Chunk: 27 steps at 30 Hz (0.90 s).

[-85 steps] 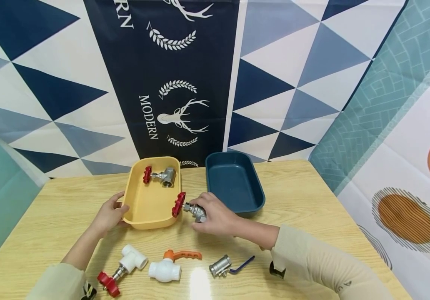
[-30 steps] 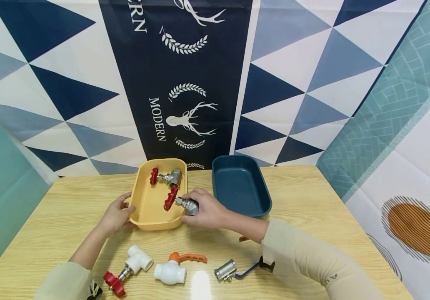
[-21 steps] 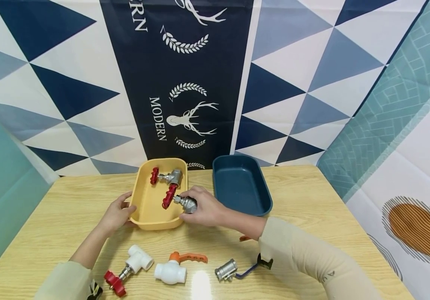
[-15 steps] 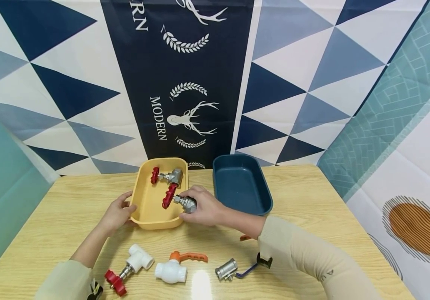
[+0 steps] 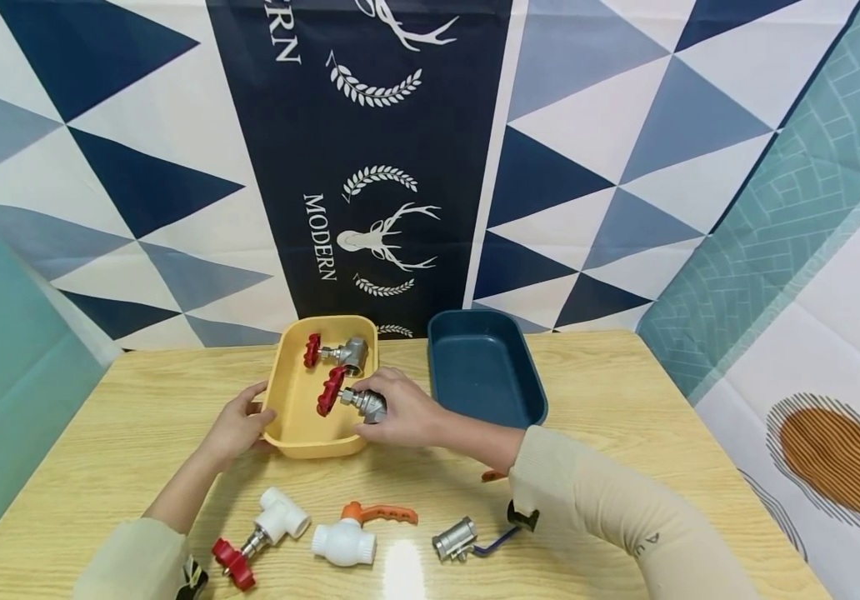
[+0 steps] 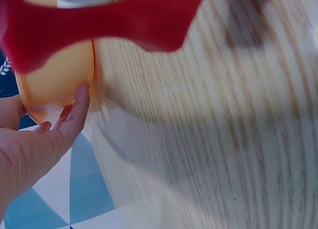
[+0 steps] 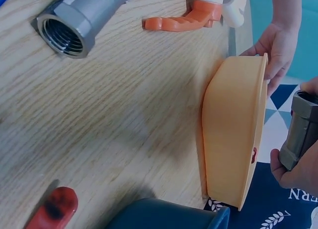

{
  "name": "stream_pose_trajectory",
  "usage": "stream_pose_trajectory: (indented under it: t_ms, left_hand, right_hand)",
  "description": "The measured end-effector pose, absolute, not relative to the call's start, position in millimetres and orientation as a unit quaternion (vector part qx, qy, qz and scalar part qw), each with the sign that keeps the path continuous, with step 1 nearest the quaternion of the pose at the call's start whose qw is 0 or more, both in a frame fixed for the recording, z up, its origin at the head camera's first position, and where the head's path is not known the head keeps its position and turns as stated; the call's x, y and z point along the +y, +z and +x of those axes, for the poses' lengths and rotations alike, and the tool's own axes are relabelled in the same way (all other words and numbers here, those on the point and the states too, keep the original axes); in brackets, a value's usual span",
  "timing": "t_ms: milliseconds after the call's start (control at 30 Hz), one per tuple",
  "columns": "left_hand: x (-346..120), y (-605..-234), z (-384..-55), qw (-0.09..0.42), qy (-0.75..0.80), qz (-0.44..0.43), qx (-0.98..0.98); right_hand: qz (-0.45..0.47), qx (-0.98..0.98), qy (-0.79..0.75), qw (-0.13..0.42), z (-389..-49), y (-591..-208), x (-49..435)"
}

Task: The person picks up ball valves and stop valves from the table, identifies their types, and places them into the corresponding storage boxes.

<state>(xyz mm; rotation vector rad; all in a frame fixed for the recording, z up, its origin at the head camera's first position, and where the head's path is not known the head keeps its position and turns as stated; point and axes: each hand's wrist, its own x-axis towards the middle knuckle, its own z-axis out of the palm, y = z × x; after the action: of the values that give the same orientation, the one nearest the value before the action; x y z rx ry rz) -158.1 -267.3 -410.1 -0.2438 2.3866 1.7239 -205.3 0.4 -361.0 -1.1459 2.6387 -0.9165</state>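
Observation:
My right hand (image 5: 409, 410) grips the metal body of a gate valve (image 5: 368, 405) over the right side of a yellow bin (image 5: 298, 412). The valve's red handwheel points left, above the bin floor. In the right wrist view, the valve's grey threaded end (image 7: 301, 127) sits between thumb and fingers, beyond the bin's wall (image 7: 231, 124). My left hand (image 5: 238, 423) holds the bin's left rim, thumb over the edge and fingers along the outer wall. A second gate valve (image 5: 351, 355) with a red handwheel lies at the back of the bin.
A dark blue bin (image 5: 482, 367) stands to the right. Along the front lie a white tee-shaped valve (image 5: 280, 517) with red handwheel, a white ball valve (image 5: 343, 543) with orange lever, and a metal ball valve (image 5: 454, 537) with blue lever. A red handle (image 7: 54, 209) is partly hidden by my right forearm in the head view.
My right hand has carried the gate valve left, from beside the yellow bin's right wall to over its inside. My left hand has stayed on the rim. The head view has shifted slightly.

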Motion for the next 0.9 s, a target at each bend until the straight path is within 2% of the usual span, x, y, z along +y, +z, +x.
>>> stream_pose_trajectory:
  t_ms: [900]
  left_hand:
    - [-265,-410,-159,0.09,0.573,-0.093,0.809]
  right_hand:
    - [-0.409,0.861,-0.298,0.059,-217,-357,-17]
